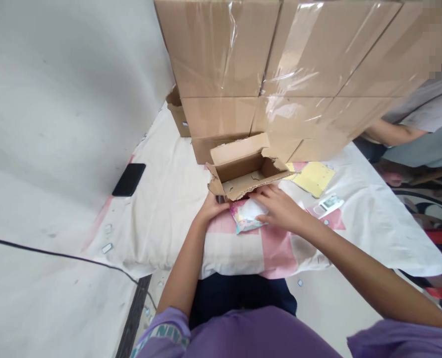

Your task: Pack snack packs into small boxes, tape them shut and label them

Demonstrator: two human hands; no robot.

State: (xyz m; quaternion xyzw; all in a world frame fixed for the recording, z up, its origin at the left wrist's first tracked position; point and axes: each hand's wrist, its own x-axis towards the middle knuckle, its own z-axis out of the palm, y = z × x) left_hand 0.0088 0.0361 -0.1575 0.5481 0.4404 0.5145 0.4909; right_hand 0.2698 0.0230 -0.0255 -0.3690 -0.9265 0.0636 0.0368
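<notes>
A small open cardboard box (239,189) with ragged flaps stands tilted on the cloth, its inside facing up. My left hand (210,208) is closed at the box's lower left corner, most of its fingers hidden, and its thumb reaches the end of a soft printed packet (247,225). This packet, white with pink and turquoise, lies against the front of the box. My right hand (280,206) is closed around the packet's right part, thumb on its face and fingers along the box's front edge. The fingertips are partly hidden.
Large taped cartons (221,54) are stacked behind the box. A black phone (129,180) lies left; yellow card (314,178) and a white device with a small screen (328,205) lie right. Another person's arm (396,133) shows far right. A cable (75,257) crosses the lower left.
</notes>
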